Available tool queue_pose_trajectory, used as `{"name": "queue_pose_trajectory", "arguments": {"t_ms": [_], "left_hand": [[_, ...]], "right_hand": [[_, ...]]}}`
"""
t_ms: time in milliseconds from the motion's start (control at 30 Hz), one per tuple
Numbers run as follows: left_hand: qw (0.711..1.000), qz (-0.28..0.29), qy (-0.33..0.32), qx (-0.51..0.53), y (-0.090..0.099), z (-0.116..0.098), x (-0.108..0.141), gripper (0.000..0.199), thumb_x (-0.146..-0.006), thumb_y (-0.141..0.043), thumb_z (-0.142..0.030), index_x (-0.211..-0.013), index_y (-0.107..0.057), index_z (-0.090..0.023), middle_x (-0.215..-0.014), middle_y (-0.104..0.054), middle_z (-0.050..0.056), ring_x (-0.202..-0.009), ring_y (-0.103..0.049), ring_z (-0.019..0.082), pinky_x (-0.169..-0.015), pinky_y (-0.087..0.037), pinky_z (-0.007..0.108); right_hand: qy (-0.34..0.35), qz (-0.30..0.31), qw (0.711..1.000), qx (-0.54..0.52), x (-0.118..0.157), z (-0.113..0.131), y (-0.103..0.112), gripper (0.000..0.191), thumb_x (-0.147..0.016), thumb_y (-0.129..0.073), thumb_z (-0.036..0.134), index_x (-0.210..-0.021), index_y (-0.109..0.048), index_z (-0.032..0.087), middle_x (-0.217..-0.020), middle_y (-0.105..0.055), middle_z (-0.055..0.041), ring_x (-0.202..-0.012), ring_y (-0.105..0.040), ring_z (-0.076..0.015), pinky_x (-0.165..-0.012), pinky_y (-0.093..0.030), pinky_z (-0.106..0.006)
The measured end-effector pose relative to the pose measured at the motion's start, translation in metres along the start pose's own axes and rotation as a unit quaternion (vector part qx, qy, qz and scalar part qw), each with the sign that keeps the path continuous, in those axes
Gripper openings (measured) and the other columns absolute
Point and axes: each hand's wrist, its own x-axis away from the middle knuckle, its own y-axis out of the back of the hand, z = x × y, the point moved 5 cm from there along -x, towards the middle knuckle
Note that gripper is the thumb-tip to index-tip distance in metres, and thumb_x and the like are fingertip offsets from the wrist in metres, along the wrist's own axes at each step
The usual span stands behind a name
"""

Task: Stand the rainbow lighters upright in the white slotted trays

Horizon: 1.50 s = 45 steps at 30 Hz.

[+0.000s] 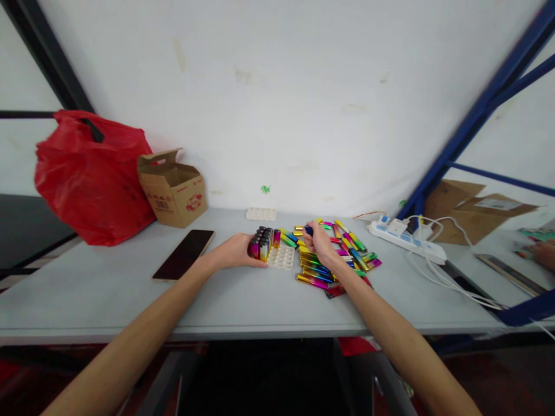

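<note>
Bare forearms (139, 344) cross the table (260, 309), left hand's (236, 251) fingers cupped around upright lighters (264, 245) in a white tray (284, 257), right hand's (319, 241) pinching a dark-blue piece (309, 230) over loose lighters (318, 267). Steady left pressure looks wisest; loose lighters crowd the tray's right side, a phone (184, 254) the left forearm.

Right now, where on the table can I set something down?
The table is bare between your forearms, in front of the part-filled tray; left of the dark-screened device, before the red bag; and between the loose lighters and the power strip. It's crowded right of the tray, where lighters lie heaped around your right hand.
</note>
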Motion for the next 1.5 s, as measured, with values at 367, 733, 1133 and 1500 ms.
{"name": "queue_pose_trajectory", "arguments": {"t_ms": [367, 733, 1133, 1500], "left_hand": [[1.000, -0.006, -0.012, 0.000, 0.000, -0.001, 0.000, 0.065, -0.063, -0.077, -0.069, -0.103, -0.072, -0.018, -0.098, -0.077, 0.005, -0.087, -0.071, 0.027, -0.077, -0.051, 0.031], [1.000, 0.002, 0.000, 0.021, -0.001, 0.000, 0.000, 0.057, -0.063, -0.079, -0.064, -0.099, -0.073, -0.020, -0.094, -0.078, 0.004, -0.086, -0.070, 0.027, -0.076, -0.051, 0.031], [1.000, 0.000, 0.001, 0.014, -0.001, 0.001, 0.000, 0.062, -0.061, -0.079, -0.066, -0.101, -0.071, -0.020, -0.093, -0.077, 0.005, -0.086, -0.070, 0.028, -0.073, -0.050, 0.031], [1.000, 0.001, -0.009, -0.004, -0.001, 0.000, 0.001, 0.061, -0.064, -0.077, -0.069, -0.102, -0.071, -0.021, -0.097, -0.077, 0.005, -0.088, -0.071, 0.028, -0.076, -0.050, 0.030]], "right_hand": [[0.081, 0.073, 0.993, 0.051, 0.001, 0.000, -0.019, 0.060, -0.088, -0.041, 0.079, -0.077, -0.053, 0.022, -0.058, -0.033, 0.0065, -0.045, -0.027, -0.0091, -0.042, -0.025, -0.023], [0.275, 0.048, 0.919, 0.279, 0.015, 0.016, -0.026, 0.032, -0.093, -0.060, 0.050, -0.103, -0.065, 0.020, -0.094, -0.073, -0.0055, -0.087, -0.068, -0.0193, -0.081, -0.052, -0.032], [0.346, 0.041, 0.840, 0.417, 0.021, 0.017, -0.042, 0.017, -0.099, -0.057, 0.036, -0.105, -0.063, 0.021, -0.095, -0.072, -0.0072, -0.084, -0.067, -0.0207, -0.083, -0.051, -0.034], [0.301, 0.051, 0.817, 0.489, 0.016, 0.011, -0.045, 0.014, -0.099, -0.060, 0.033, -0.092, -0.063, 0.020, -0.082, -0.072, -0.0055, -0.073, -0.064, -0.0192, -0.068, -0.043, -0.028]]}}
